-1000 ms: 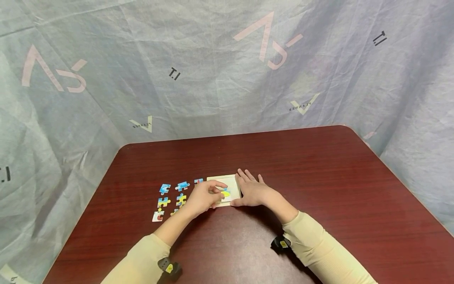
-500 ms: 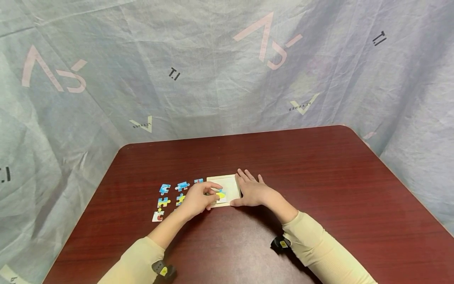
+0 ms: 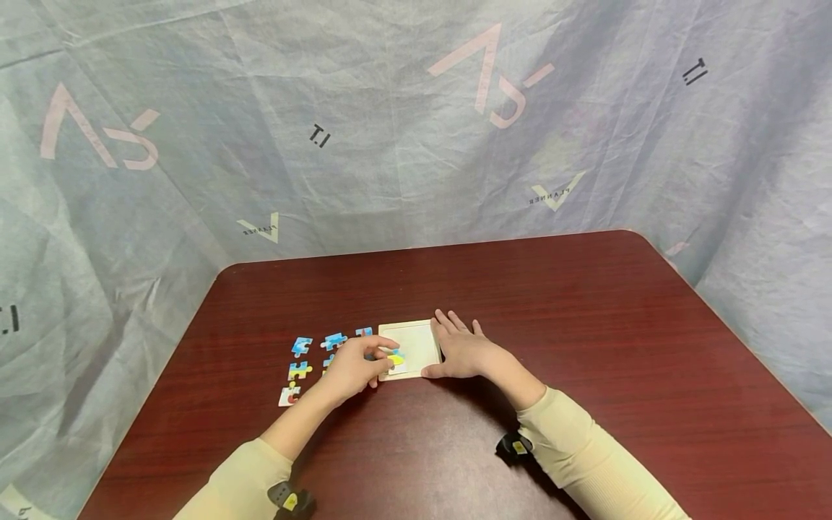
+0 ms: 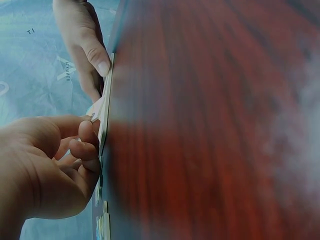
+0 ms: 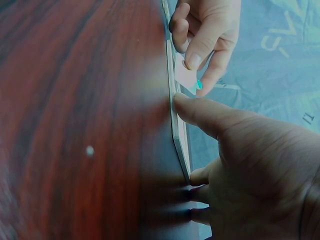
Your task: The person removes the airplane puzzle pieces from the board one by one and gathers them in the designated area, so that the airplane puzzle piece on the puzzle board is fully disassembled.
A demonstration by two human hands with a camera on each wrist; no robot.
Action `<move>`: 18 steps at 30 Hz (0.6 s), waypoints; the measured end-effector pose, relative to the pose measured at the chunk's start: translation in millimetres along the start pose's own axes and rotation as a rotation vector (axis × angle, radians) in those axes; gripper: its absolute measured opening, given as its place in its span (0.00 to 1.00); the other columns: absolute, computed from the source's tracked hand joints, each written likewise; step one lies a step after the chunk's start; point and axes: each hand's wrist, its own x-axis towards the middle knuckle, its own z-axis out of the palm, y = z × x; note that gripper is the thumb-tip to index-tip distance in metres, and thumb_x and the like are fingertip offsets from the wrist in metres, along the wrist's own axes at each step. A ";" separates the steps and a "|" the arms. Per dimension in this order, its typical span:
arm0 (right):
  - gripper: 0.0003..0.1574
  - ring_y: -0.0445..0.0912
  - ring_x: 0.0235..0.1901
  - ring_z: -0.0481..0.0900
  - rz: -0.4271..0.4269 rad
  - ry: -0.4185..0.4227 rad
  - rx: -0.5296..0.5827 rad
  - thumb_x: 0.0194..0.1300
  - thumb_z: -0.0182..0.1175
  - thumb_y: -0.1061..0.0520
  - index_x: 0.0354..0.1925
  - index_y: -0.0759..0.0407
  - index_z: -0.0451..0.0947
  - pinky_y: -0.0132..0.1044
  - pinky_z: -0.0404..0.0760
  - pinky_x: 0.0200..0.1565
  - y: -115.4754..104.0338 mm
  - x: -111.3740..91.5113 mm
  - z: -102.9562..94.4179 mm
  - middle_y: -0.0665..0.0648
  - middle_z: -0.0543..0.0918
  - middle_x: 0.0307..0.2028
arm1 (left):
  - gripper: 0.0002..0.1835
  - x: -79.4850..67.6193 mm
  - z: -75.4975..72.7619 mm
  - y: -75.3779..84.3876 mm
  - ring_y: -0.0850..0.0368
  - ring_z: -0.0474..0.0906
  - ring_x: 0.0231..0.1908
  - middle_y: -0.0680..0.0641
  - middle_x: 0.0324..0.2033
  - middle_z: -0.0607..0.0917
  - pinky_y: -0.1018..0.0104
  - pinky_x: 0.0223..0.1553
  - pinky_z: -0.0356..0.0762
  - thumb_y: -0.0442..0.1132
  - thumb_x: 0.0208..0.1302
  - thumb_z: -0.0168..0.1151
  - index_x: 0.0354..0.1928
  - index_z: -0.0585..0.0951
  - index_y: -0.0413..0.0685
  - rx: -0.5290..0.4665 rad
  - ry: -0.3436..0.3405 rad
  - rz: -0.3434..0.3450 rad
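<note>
My left hand [image 3: 356, 367] pinches a jigsaw piece [image 3: 397, 360] between thumb and forefinger, over the near left corner of a shallow wooden puzzle tray [image 3: 421, 345]. The piece is yellow, blue and white; in the right wrist view the jigsaw piece [image 5: 185, 75] stands tilted at the tray's edge. My right hand [image 3: 469, 352] rests at the tray's right side with straight, spread fingers, its thumb against the near right corner. In the left wrist view, my left hand [image 4: 55, 160] covers most of the piece.
Left of the tray, several loose jigsaw pieces lie in rough rows, among them a blue piece [image 3: 302, 347], a yellow and blue piece [image 3: 300, 370] and a white and red piece [image 3: 289, 395]. My left forearm hides some. Beyond the dark red table [image 3: 520, 289] hangs a grey curtain [image 3: 403, 144].
My left hand has slid leftward with the jigsaw piece, from the tray's middle to its near left corner. My right hand and the tray have stayed in place.
</note>
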 end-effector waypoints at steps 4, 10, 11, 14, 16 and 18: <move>0.65 0.56 0.78 0.36 0.001 0.001 -0.007 0.66 0.61 0.29 0.81 0.61 0.42 0.65 0.41 0.72 0.3 1.0 0.2 0.61 0.40 0.80 | 0.14 -1.6 -2.5 -2.7 0.54 0.74 0.16 0.47 0.31 0.83 0.65 0.18 0.71 0.32 0.67 0.66 0.54 0.85 0.46 0.003 -0.003 0.007; 0.65 0.56 0.78 0.36 -0.003 0.002 -0.003 0.66 0.61 0.29 0.81 0.61 0.42 0.65 0.41 0.72 0.3 0.8 0.4 0.61 0.40 0.80 | 0.14 -4.9 -6.7 -4.1 0.54 0.73 0.16 0.47 0.31 0.82 0.65 0.18 0.70 0.31 0.67 0.67 0.54 0.85 0.46 -0.004 0.006 -0.004; 0.65 0.56 0.78 0.36 -0.002 0.001 -0.003 0.66 0.61 0.29 0.81 0.61 0.42 0.65 0.41 0.72 0.5 0.7 0.5 0.61 0.40 0.80 | 0.15 -5.5 -7.5 -4.0 0.54 0.73 0.16 0.47 0.31 0.82 0.65 0.18 0.70 0.31 0.66 0.67 0.54 0.85 0.46 -0.004 0.008 -0.010; 0.65 0.56 0.78 0.36 -0.006 0.006 0.004 0.66 0.61 0.30 0.80 0.61 0.42 0.65 0.41 0.72 1.1 0.5 0.7 0.61 0.41 0.80 | 0.15 -7.0 -9.4 -5.0 0.54 0.73 0.16 0.47 0.31 0.81 0.66 0.18 0.69 0.31 0.66 0.67 0.54 0.85 0.46 -0.005 0.013 -0.024; 0.65 0.57 0.78 0.37 -0.009 0.009 0.013 0.66 0.62 0.30 0.80 0.62 0.43 0.65 0.41 0.71 1.4 0.3 0.9 0.62 0.41 0.80 | 0.15 -8.4 -10.7 -5.5 0.54 0.72 0.16 0.47 0.31 0.81 0.67 0.17 0.67 0.31 0.67 0.67 0.55 0.85 0.47 -0.003 0.017 -0.030; 0.65 0.57 0.78 0.37 -0.011 0.009 0.017 0.66 0.62 0.30 0.80 0.62 0.43 0.66 0.41 0.71 1.6 0.0 1.0 0.62 0.41 0.80 | 0.15 -9.6 -12.2 -6.6 0.54 0.72 0.16 0.47 0.32 0.81 0.68 0.16 0.66 0.31 0.67 0.67 0.55 0.85 0.47 0.002 0.021 -0.035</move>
